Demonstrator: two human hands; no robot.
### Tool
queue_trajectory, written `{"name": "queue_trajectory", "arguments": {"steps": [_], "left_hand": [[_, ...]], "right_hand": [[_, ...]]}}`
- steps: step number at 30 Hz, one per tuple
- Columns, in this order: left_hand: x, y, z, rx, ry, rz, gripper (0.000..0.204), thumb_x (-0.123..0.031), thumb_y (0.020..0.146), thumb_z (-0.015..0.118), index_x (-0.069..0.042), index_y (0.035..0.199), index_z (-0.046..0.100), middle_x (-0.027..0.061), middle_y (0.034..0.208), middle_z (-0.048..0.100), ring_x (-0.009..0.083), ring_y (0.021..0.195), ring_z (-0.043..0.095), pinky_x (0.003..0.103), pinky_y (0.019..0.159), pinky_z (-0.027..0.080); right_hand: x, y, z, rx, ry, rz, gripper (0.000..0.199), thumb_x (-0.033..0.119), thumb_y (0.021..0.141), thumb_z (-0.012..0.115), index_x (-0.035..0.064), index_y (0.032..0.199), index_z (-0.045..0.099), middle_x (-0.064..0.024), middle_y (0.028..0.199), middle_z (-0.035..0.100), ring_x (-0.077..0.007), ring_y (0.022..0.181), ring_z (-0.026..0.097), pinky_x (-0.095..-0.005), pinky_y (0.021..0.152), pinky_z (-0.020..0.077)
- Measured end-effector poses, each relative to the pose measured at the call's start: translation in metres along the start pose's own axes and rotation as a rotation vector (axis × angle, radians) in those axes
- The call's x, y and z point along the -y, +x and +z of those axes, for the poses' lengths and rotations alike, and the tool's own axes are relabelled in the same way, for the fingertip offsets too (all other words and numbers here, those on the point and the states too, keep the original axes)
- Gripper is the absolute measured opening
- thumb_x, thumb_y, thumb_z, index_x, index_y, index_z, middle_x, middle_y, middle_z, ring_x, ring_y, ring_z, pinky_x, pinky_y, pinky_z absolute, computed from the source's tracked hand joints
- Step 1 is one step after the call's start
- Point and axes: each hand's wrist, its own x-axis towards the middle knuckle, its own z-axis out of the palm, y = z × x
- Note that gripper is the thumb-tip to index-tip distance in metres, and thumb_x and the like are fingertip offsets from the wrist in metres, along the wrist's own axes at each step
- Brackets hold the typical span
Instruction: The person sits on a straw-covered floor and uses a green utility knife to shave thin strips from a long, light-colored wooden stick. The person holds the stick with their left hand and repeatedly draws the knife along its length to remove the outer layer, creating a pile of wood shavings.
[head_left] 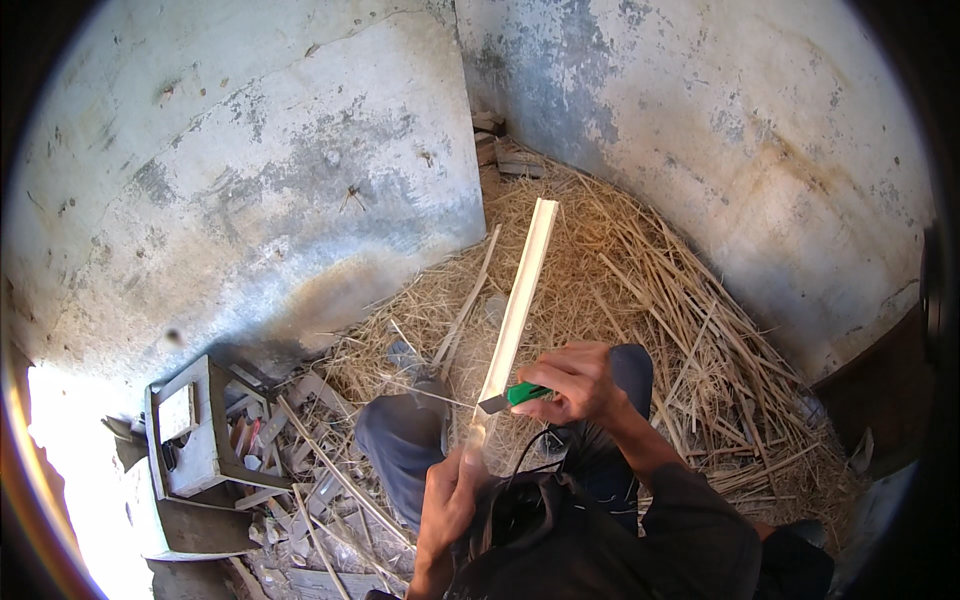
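A long, pale split bamboo piece (520,295) slants up and away from me, with a groove running along its length. Its near end is in my left hand (452,495), fingers closed round it. My right hand (578,385) grips a green utility knife (527,393). The grey blade lies against the bamboo's side, a little above my left hand. From the blade area a thin pale sliver (435,394) reaches out to the left; I cannot tell whether it is still joined to the bamboo.
My knees flank the bamboo. Straw-like shavings (580,250) cover the floor ahead, and many thin strips (690,340) are heaped at the right. To the left, a worn wooden stool (205,440) lies among scraps. Peeling walls (330,130) enclose the corner.
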Motion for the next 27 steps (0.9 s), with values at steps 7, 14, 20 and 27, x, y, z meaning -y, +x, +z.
{"name": "queue_trajectory", "arguments": {"steps": [7, 14, 20, 27], "left_hand": [[0.003, -0.001, 0.000, 0.019, -0.006, -0.010, 0.047, -0.035, 0.118, 0.045, 0.001, 0.090, 0.058, -0.0009, 0.072, 0.050, 0.0098, 0.070, 0.043, 0.031, 0.063, 0.040], [0.015, -0.031, -0.008, 0.172, -0.017, -0.127, 0.056, -0.050, 0.117, 0.044, -0.007, 0.085, 0.059, -0.0061, 0.069, 0.048, 0.0039, 0.058, 0.040, 0.025, 0.051, 0.028], [0.023, -0.013, -0.022, -0.014, -0.024, -0.121, 0.055, -0.050, 0.117, 0.045, -0.007, 0.084, 0.058, -0.0047, 0.070, 0.050, 0.0031, 0.058, 0.042, 0.024, 0.049, 0.032], [0.020, 0.008, -0.010, -0.073, -0.059, 0.089, 0.051, -0.045, 0.117, 0.047, -0.007, 0.084, 0.054, -0.0049, 0.071, 0.045, 0.0044, 0.061, 0.037, 0.024, 0.054, 0.029]], "right_hand": [[-0.002, -0.006, 0.004, -0.041, -0.017, -0.008, 0.041, 0.050, 0.088, 0.085, 0.0101, 0.087, 0.077, -0.0014, 0.069, 0.071, -0.0176, 0.051, 0.064, -0.0322, 0.049, 0.0474], [-0.098, -0.014, -0.040, -0.414, -0.080, 0.661, 0.045, 0.047, 0.104, 0.070, 0.0037, 0.095, 0.076, -0.0034, 0.068, 0.064, -0.0118, 0.057, 0.056, -0.0294, 0.053, 0.0430], [-0.064, -0.011, -0.013, -0.242, 0.126, 0.375, 0.041, 0.045, 0.102, 0.073, 0.0047, 0.094, 0.076, -0.0042, 0.071, 0.067, -0.0133, 0.058, 0.062, -0.0326, 0.051, 0.0466], [-0.004, -0.009, 0.022, 0.051, 0.180, 0.085, 0.040, 0.049, 0.092, 0.081, 0.0099, 0.089, 0.076, -0.0012, 0.072, 0.071, -0.0189, 0.055, 0.067, -0.0340, 0.053, 0.0521]]}}
